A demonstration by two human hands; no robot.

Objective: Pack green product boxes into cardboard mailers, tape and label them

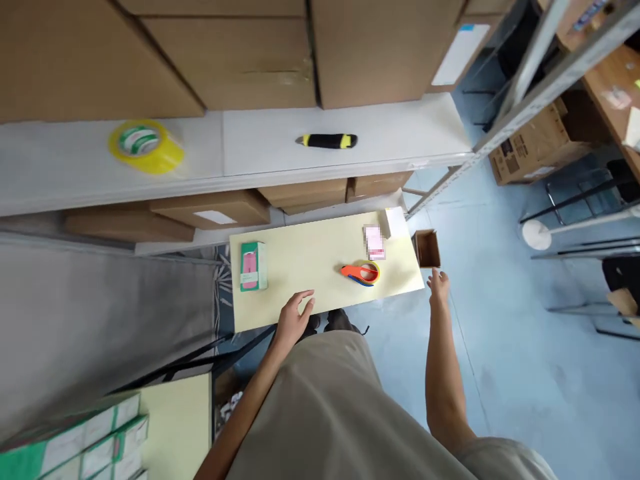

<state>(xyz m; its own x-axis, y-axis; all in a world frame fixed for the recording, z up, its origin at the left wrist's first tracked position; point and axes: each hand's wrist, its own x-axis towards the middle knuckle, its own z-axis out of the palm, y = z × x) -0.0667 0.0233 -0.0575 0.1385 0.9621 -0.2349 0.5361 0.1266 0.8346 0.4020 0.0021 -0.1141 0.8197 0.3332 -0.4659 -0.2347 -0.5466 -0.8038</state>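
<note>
My left hand [294,319] hovers at the near edge of a pale yellow tabletop [305,260], thumb and fingers apart, holding nothing. A green box with a pink picture [253,267] stands on the tabletop's left part. My right hand [439,285] is out past the right end, fingers loosely apart with nothing visible in them. Just beyond its fingertips is a small open brown box [427,249]; whether they touch is unclear. A red-orange tape cutter [356,272] with a roll of yellow tape lies right of centre, near a pink-and-white printed card [374,241] and a white box [395,222].
A white shelf [260,143] behind carries large cardboard boxes [230,60], a yellow tape roll [145,145] and a black-and-yellow utility knife [327,141]. A metal rack post [540,93] rises at the right. Stacked green-and-white boxes [95,447] are at lower left.
</note>
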